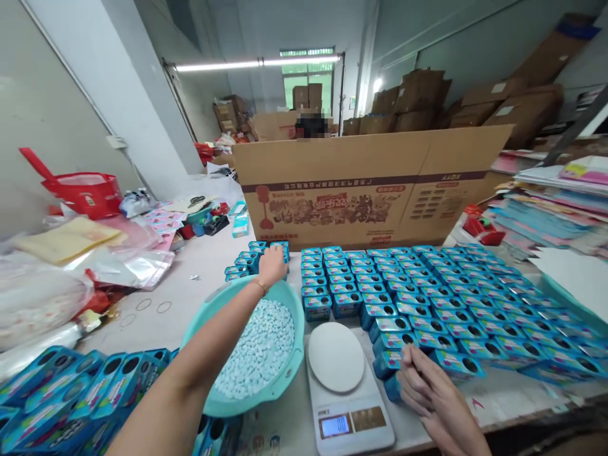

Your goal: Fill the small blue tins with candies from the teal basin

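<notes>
My left hand reaches across the turquoise basin to a small group of blue boxes behind it. Its fingers curl down on a blue box; the fingertips are partly hidden. Pale blue, candy-like pieces fill the basin. My right hand is closed, thumb against fingers, beside the near corner of the rows of blue boxes. Whether it holds anything is hidden. Between the basin and that hand lies a white kitchen scale with a bare round plate; its lit display seems to read 0.0.
More blue boxes stand at the near left. A large printed cardboard box walls off the back, with a person's head behind it. Plastic bags and a red basket lie left; stacked sheets are at right.
</notes>
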A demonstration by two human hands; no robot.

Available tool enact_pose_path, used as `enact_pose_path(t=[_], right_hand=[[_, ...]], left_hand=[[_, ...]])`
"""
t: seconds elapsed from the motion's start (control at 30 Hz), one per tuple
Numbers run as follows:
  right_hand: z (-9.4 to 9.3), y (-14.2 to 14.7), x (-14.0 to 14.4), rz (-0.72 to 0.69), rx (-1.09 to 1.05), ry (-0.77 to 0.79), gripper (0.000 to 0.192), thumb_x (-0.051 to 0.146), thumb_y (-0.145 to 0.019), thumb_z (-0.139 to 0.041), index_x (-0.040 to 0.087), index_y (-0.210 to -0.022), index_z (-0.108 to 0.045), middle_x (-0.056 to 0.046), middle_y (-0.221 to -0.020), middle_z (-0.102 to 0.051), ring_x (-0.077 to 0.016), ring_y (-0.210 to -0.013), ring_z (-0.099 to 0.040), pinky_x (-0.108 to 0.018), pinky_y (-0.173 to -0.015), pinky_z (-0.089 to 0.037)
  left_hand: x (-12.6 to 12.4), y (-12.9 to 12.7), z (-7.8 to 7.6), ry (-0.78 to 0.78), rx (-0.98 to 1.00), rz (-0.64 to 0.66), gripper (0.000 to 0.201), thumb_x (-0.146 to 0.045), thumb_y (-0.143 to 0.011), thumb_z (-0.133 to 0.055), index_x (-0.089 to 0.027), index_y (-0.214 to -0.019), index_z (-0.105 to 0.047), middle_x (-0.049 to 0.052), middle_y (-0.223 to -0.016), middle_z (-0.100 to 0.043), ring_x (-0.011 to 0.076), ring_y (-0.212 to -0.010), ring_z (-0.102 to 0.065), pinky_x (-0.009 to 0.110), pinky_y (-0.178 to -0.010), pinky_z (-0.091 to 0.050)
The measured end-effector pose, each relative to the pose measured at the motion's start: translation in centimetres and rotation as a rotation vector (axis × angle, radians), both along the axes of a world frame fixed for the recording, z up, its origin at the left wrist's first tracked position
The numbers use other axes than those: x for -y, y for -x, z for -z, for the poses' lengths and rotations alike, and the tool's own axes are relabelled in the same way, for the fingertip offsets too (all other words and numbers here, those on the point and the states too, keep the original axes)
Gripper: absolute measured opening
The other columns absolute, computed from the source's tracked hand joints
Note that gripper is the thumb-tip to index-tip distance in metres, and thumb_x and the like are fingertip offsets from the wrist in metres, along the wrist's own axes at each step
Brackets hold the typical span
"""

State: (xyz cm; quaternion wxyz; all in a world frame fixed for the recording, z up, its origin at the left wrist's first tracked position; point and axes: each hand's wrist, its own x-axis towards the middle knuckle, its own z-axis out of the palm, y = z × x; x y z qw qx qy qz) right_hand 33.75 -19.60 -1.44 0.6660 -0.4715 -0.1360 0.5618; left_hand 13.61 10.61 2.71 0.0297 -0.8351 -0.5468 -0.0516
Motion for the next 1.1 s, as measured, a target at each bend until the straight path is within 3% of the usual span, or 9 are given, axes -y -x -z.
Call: enact_pose_path(t=[0.1,0.23,0.33,0.53,0.83,0.97,1.1], right_hand=[[0.4,0.2,-0.2,-0.001,-0.013,0.036,0.044,0.058,-0.066,-0.078,0.02,-0.071,-0.058,0.011,-0.053,-0.014,-0.0038,-0.045,-0.006,-0.018,-0.037,-0.012],[0.8,-0.1,-0.3,0.035,-0.025,0.072,0.046,0.058,-0.063,-0.08,0.019,-0.072,-0.057,0.011,-0.054,-0.016,-0.0036,-0.046,-0.008,-0.018,-0.038,-0.013],[1.0,-0.4,-0.5,0.059,-0.035,0.074,0.045,0.056,-0.065,-0.08,0.019,-0.073,-0.057,0.011,-0.054,-0.015,-0.0034,-0.046,-0.007,-0.017,-0.038,-0.012],[1.5,-0.1,-0.8,0.039,-0.056,0.052,0.045,0.056,-0.065,-0.081,0.018,-0.074,-0.057,0.011,-0.052,-0.017,-0.0029,-0.045,-0.008,-0.017,-0.037,-0.012],[1.3,0.1,-0.6,0.047,-0.04,0.067,0.05,0.057,-0.056,-0.085,0.018,-0.071,-0.058,0.012,-0.05,-0.019,-0.0017,-0.043,-0.01,-0.016,-0.036,-0.013],[1.0,0.0,-0.3,0.069,-0.057,0.051,0.047,0.054,-0.059,-0.085,0.017,-0.072,-0.059,0.012,-0.051,-0.018,-0.0018,-0.044,-0.009,-0.015,-0.036,-0.015],[0.5,-0.3,-0.1,0.102,-0.099,-0.006,0.043,0.048,-0.06,-0.086,0.016,-0.072,-0.059,0.012,-0.05,-0.018,-0.0017,-0.044,-0.008,-0.015,-0.035,-0.015]], left_hand=[[-3.8,2.0,0.5,0.039,-0.08,-0.007,0.05,-0.019,-0.082,-0.064,-0.011,-0.128,-0.047,0.02,-0.127,-0.052,0.0321,-0.12,-0.05,0.037,-0.09,-0.044],[-6.1,3.1,2.2,0.113,-0.194,0.093,0.035,-0.028,-0.085,-0.067,-0.014,-0.116,-0.058,0.012,-0.123,-0.058,0.025,-0.111,-0.057,0.041,-0.091,-0.049],[-6.8,3.3,2.8,0.133,-0.249,0.138,0.034,-0.035,-0.091,-0.06,-0.016,-0.119,-0.058,0.009,-0.124,-0.059,0.0234,-0.109,-0.059,0.046,-0.092,-0.051],[-7.4,3.6,2.6,0.145,-0.28,0.22,0.037,-0.033,-0.091,-0.061,-0.017,-0.123,-0.056,0.01,-0.13,-0.056,0.0252,-0.115,-0.057,0.048,-0.095,-0.05],[-7.1,3.9,2.4,0.178,-0.235,0.203,0.034,-0.037,-0.088,-0.063,-0.015,-0.114,-0.059,0.009,-0.119,-0.06,0.0224,-0.104,-0.06,0.043,-0.09,-0.05],[-6.6,4.2,1.1,0.155,-0.158,0.207,0.034,-0.027,-0.071,-0.076,-0.016,-0.1,-0.06,0.011,-0.109,-0.064,0.0235,-0.098,-0.062,0.033,-0.082,-0.048],[-5.8,4.2,-2.6,0.074,-0.03,0.229,0.032,-0.027,-0.071,-0.07,-0.017,-0.099,-0.057,0.01,-0.108,-0.062,0.0235,-0.095,-0.062,0.029,-0.077,-0.046]])
